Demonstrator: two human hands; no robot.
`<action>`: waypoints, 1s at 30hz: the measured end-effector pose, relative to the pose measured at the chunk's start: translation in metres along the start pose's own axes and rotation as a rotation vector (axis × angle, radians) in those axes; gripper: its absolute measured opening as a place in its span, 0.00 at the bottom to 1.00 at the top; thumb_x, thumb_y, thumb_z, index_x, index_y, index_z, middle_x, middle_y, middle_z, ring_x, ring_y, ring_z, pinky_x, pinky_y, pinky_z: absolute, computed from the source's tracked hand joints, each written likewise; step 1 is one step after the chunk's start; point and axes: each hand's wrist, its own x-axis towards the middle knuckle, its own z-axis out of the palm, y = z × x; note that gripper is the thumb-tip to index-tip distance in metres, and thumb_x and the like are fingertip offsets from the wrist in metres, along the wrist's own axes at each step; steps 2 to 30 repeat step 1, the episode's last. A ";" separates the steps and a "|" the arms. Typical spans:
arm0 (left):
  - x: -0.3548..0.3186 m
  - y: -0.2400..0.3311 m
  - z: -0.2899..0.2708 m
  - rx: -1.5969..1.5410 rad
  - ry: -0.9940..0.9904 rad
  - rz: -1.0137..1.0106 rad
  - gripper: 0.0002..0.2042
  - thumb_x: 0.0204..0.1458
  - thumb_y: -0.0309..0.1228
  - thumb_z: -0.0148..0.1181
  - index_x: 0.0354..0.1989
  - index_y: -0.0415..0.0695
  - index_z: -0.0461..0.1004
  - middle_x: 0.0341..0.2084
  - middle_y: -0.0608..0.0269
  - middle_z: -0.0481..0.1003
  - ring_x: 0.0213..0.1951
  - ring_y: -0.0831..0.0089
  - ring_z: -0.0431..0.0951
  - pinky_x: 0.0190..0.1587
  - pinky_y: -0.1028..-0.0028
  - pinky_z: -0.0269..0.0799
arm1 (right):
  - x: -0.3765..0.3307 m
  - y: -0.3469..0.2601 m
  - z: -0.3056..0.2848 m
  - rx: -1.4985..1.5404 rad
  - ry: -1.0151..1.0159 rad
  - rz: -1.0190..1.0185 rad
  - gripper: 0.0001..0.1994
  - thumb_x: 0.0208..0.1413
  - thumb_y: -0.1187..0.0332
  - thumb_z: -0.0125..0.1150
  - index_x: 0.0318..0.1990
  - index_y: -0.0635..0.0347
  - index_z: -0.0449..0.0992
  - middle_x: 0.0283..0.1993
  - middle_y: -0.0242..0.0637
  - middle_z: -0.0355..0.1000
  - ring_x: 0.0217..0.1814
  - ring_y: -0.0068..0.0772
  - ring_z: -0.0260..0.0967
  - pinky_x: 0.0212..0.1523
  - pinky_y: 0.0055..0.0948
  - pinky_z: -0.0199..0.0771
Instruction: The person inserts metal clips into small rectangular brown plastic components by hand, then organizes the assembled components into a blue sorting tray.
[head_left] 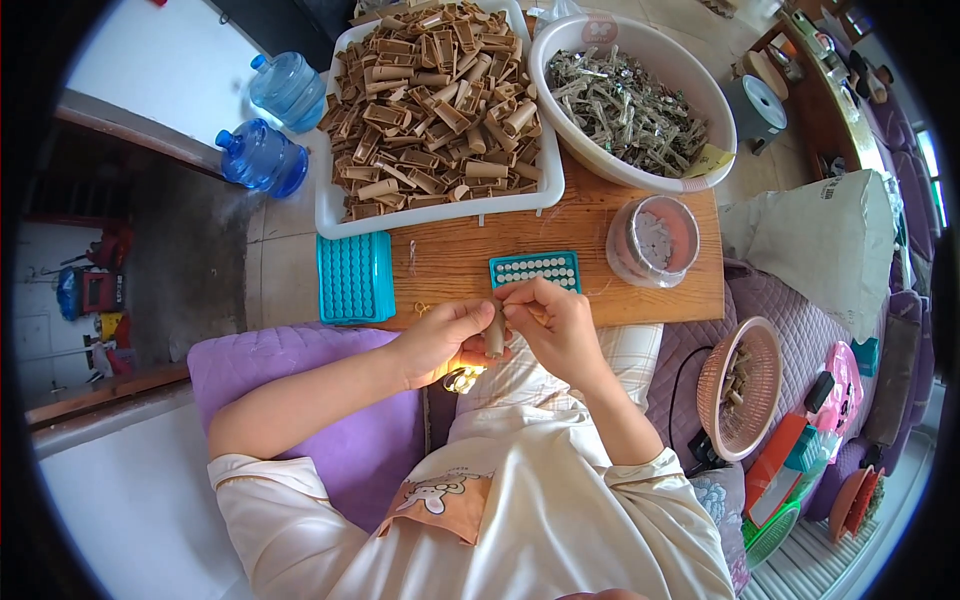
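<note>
Above my lap, my left hand (pixel 448 338) is closed around a small tan plastic tube-like piece (pixel 496 338), which points downward. My right hand (pixel 560 325) pinches at the upper end of the same piece; whether a smaller part sits between those fingertips is hidden. Just beyond my hands, a teal tray (pixel 493 273) with rows of white round pieces lies on the table's near edge. A large white bin (pixel 440 212) heaped with similar brown plastic shells (pixel 430 110) stands behind it. To its right, a white basin (pixel 548 95) holds many shiny metal strips (pixel 630 105).
Stacked teal trays (pixel 355 278) stand at the left of the wooden table (pixel 450 260). A clear tub (pixel 618 255) with white pieces is at the right. A pink basket (pixel 708 400) rests on the sofa. Blue water bottles (pixel 265 160) stand on the floor left.
</note>
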 end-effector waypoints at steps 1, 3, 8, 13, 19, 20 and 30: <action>0.001 0.000 0.000 0.001 -0.002 0.000 0.16 0.54 0.42 0.41 0.39 0.41 0.65 0.33 0.62 0.70 0.38 0.68 0.72 0.41 0.71 0.69 | 0.001 0.004 0.001 -0.066 -0.008 -0.039 0.01 0.48 0.79 0.50 0.28 0.67 0.68 0.37 0.42 0.70 0.32 0.29 0.70 0.34 0.24 0.70; 0.001 0.000 0.000 0.001 -0.002 0.000 0.16 0.54 0.42 0.41 0.39 0.41 0.65 0.33 0.62 0.70 0.38 0.68 0.72 0.41 0.71 0.69 | 0.001 0.004 0.001 -0.066 -0.008 -0.039 0.01 0.48 0.79 0.50 0.28 0.67 0.68 0.37 0.42 0.70 0.32 0.29 0.70 0.34 0.24 0.70; 0.001 0.000 0.000 0.001 -0.002 0.000 0.16 0.54 0.42 0.41 0.39 0.41 0.65 0.33 0.62 0.70 0.38 0.68 0.72 0.41 0.71 0.69 | 0.001 0.004 0.001 -0.066 -0.008 -0.039 0.01 0.48 0.79 0.50 0.28 0.67 0.68 0.37 0.42 0.70 0.32 0.29 0.70 0.34 0.24 0.70; 0.001 0.000 0.000 0.001 -0.002 0.000 0.16 0.54 0.42 0.41 0.39 0.41 0.65 0.33 0.62 0.70 0.38 0.68 0.72 0.41 0.71 0.69 | 0.001 0.004 0.001 -0.066 -0.008 -0.039 0.01 0.48 0.79 0.50 0.28 0.67 0.68 0.37 0.42 0.70 0.32 0.29 0.70 0.34 0.24 0.70; 0.001 0.000 0.000 0.001 -0.002 0.000 0.16 0.54 0.42 0.41 0.39 0.41 0.65 0.33 0.62 0.70 0.38 0.68 0.72 0.41 0.71 0.69 | 0.001 0.004 0.001 -0.066 -0.008 -0.039 0.01 0.48 0.79 0.50 0.28 0.67 0.68 0.37 0.42 0.70 0.32 0.29 0.70 0.34 0.24 0.70; 0.001 0.000 0.000 0.001 -0.002 0.000 0.16 0.54 0.42 0.41 0.39 0.41 0.65 0.33 0.62 0.70 0.38 0.68 0.72 0.41 0.71 0.69 | 0.001 0.004 0.001 -0.066 -0.008 -0.039 0.01 0.48 0.79 0.50 0.28 0.67 0.68 0.37 0.42 0.70 0.32 0.29 0.70 0.34 0.24 0.70; 0.001 0.000 0.000 0.001 -0.002 0.000 0.16 0.54 0.42 0.41 0.39 0.41 0.65 0.33 0.62 0.70 0.38 0.68 0.72 0.41 0.71 0.69 | 0.001 0.004 0.001 -0.066 -0.008 -0.039 0.01 0.48 0.79 0.50 0.28 0.67 0.68 0.37 0.42 0.70 0.32 0.29 0.70 0.34 0.24 0.70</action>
